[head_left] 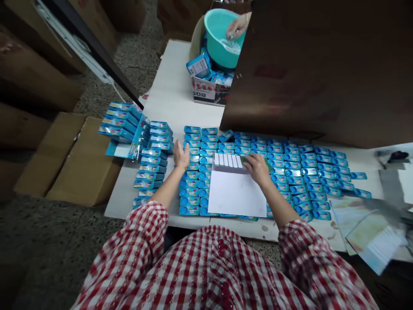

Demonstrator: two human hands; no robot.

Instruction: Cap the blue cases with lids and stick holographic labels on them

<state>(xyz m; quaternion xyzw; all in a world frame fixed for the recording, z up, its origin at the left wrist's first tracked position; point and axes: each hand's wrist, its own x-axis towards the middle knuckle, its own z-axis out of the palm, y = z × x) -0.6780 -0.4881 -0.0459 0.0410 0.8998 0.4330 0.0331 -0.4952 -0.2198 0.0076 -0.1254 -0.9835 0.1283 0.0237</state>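
Note:
Many small blue packets (290, 165) lie in rows on a white table (171, 99). My left hand (181, 156) rests with fingers spread on the packets at the left of the rows. My right hand (257, 167) is closed on the top right edge of a white card (235, 193) whose upper edge is cut into tabs; the card lies over the packets. Something green shows under my right hand's fingers.
Stacks of blue packets (155, 155) and wrapped bundles (121, 125) sit at the table's left. Another person's hand (237, 26) reaches into a teal bowl (219, 38) above a box of packets (209, 88). A large dark brown board (322, 69) stands right. Printed sheets (371, 232) lie at right.

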